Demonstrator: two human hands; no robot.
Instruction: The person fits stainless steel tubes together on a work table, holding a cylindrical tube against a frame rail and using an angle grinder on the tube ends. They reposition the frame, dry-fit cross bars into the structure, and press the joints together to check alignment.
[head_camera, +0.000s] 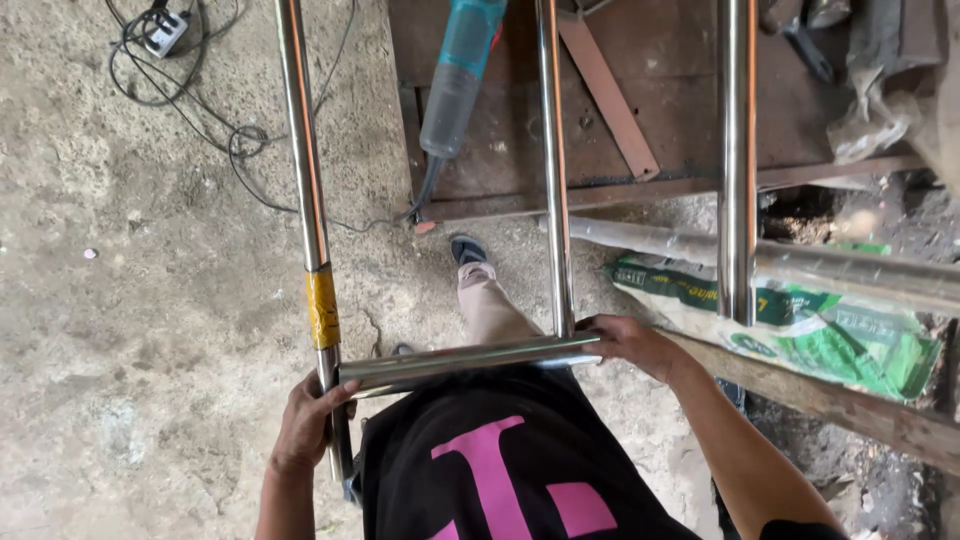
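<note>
I hold a shiny steel tube frame in front of my body. My left hand (305, 425) grips the left upright tube (303, 170), just below a band of yellow tape (322, 307). My right hand (630, 342) clasps the joint where the short horizontal crossbar (465, 360) meets the middle upright tube (553, 170). A third upright tube (737, 160) stands to the right, apart from both hands. My leg and sandalled foot (467, 250) show below the crossbar.
A blue and grey power tool (458, 75) lies on a rusty metal worktable (660, 110). A cable and socket strip (165, 30) trail over the concrete floor. A thick pipe (850, 265), a green printed sack (830, 325) and a wooden plank (850, 410) lie at right.
</note>
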